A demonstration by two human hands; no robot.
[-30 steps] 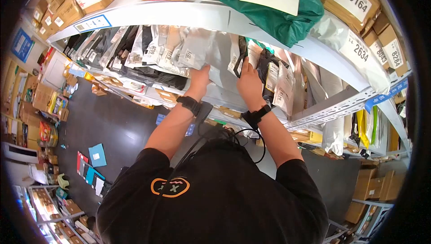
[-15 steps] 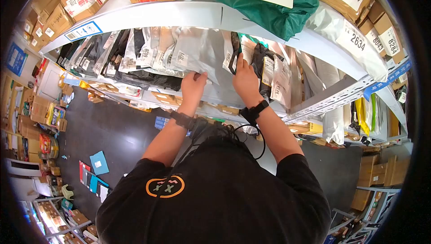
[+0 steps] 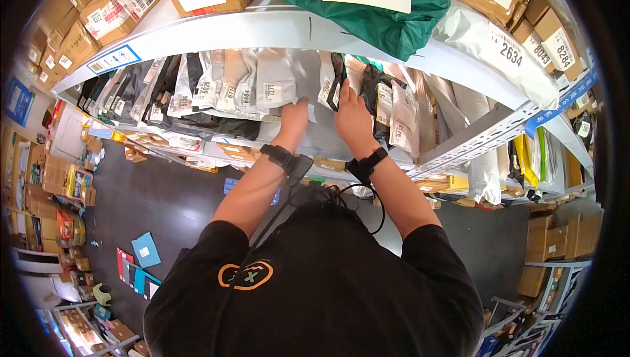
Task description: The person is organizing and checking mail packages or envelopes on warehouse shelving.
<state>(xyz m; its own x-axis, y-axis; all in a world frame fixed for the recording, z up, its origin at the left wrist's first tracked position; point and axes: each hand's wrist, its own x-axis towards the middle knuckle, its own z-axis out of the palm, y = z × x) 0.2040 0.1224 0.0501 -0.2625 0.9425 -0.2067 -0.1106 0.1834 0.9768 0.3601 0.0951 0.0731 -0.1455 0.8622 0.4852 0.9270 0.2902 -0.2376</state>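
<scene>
My left hand (image 3: 295, 121) is over the bare grey shelf board in a gap between parcel bags. Its fingers point inward, partly blurred, with nothing visible in them. Just left of it stands a white parcel bag (image 3: 274, 88) with a number label. My right hand (image 3: 354, 119) has its fingers stretched out. Its index finger touches a black packet (image 3: 338, 71) beside a white labelled packet (image 3: 326, 84). To its right are a black bag (image 3: 372, 84) and a pale bag labelled 9413 (image 3: 403, 117).
Above, the upper shelf edge (image 3: 216, 31) carries boxes and a green bag labelled 0701 (image 3: 377, 25). More upright bags (image 3: 184, 81) fill the shelf leftward. A perforated metal post (image 3: 472, 144) stands at right. Flat packets (image 3: 146, 249) lie on the floor.
My left hand has left the lower corner of the white bag and moved right into the gap. The bag now hangs straighter. My right hand stays by the black packet.
</scene>
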